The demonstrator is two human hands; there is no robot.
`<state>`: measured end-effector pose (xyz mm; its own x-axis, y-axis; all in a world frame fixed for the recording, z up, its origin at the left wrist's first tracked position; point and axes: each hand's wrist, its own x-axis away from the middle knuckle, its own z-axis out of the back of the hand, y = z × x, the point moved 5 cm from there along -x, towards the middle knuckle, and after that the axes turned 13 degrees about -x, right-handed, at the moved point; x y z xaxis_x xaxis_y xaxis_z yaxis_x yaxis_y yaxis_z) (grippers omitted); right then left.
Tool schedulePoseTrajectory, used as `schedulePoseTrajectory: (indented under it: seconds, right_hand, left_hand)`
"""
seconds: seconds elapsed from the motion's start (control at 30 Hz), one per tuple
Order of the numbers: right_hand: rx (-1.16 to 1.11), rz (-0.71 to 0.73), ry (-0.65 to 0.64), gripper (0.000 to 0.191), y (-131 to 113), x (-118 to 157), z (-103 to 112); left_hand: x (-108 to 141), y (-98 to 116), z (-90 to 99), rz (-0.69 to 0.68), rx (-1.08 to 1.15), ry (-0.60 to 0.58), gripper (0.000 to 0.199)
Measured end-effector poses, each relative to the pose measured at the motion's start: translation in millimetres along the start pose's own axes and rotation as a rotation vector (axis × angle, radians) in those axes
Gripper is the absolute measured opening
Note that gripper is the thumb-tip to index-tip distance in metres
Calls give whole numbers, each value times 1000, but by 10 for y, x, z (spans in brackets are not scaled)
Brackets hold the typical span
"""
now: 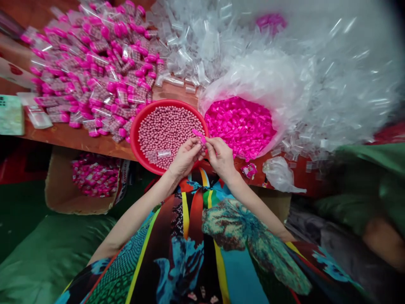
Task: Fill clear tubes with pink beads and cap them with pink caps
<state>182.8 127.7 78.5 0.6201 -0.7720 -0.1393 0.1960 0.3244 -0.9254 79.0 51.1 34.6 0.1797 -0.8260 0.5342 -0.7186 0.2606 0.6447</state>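
The left hand (187,157) and the right hand (221,158) meet above the near right rim of the red basin (134,135), and the fingertips of both are pinching one small bright pink plastic piece (202,139); its exact form is too small to tell. In the basin lie many pale pink round beads (167,122), with a clear tube (164,153) resting on them. Just beside it, on the right, stands a plastic bag full of pink plastic caps (238,126). Behind the basin, to the left, filled pink-capped tubes (95,67) make a large heap on the wooden table (107,145).
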Motion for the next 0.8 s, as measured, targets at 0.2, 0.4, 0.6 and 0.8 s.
schedulePoseTrajectory:
  seconds: [0.2, 0.4, 0.6, 0.8]
  right_hand:
    - [-7, -35, -67, 29, -79, 19, 24]
    - [-536, -529, -28, 46, 278, -236, -64]
    - [-535, -320, -12, 32, 248, -282, 6]
    - [-30, 58, -257, 88, 101, 94, -59]
  left_hand:
    - [54, 40, -4, -8, -55, 2, 34]
    - [91, 33, -27, 145, -120, -202, 12]
    - [29, 41, 30, 97, 30, -123, 11]
    - [-8, -44, 10, 138, 32, -32, 10]
